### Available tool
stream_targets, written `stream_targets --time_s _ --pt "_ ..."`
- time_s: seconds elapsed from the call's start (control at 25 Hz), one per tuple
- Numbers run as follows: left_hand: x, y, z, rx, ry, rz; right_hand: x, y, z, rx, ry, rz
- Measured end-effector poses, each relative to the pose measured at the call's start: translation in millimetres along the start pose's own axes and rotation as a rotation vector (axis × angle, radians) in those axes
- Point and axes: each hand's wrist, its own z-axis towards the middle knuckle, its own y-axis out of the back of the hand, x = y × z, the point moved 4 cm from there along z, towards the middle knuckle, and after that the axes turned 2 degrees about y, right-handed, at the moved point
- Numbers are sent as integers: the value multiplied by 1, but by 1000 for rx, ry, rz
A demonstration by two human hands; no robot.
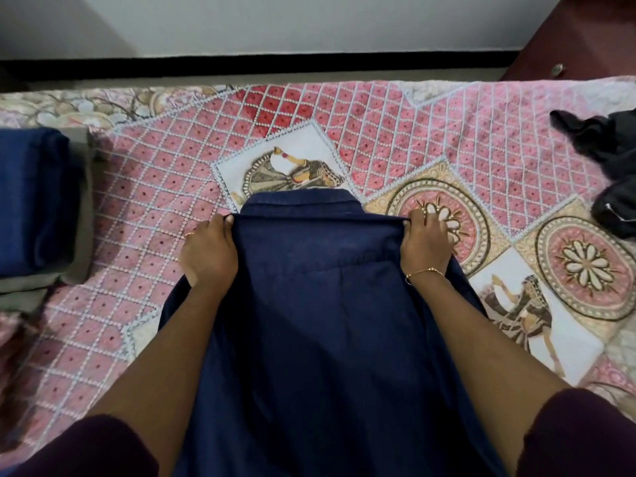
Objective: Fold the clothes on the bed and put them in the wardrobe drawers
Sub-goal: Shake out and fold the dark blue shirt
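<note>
A dark blue collared shirt (320, 304) lies back-up on the bed, its collar pointing away from me toward the wall. My left hand (208, 251) grips the shirt's left shoulder, fingers curled under the fabric edge. My right hand (426, 241) grips the right shoulder in the same way, its fingertips touching the bedspread. The lower part of the shirt runs out of the bottom of the view between my arms.
The pink patterned bedspread (165, 187) covers the bed. A folded blue garment (32, 197) sits on a grey pile at the left edge. Crumpled black clothing (609, 156) lies at the right. A dark wooden cabinet (578, 39) stands at the back right.
</note>
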Motion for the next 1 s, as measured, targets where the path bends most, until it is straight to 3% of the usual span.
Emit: stream_targets --time_s 0.24,0.36,0.48,0.6,0.68,0.88,1.0 --pt "-6 -2 3 100 64 37 2 3 1 100 9 -40" --pt "-25 18 -20 -47 106 -50 -11 19 -22 111 -17 3" --pt "-68 28 -84 -195 -143 -201 -47 34 -67 92 -164 72" --pt "-111 14 -176 -82 -456 -315 -92 48 -118 130 -212 61" --pt "-126 -1 -236 28 -564 -334 -117 54 -149 189 -253 173" --pt "-128 -27 -353 339 -351 -329 -141 70 -221 332 -253 436" --pt "-138 -25 -402 423 -192 -317 -158 79 -260 488 -221 515"
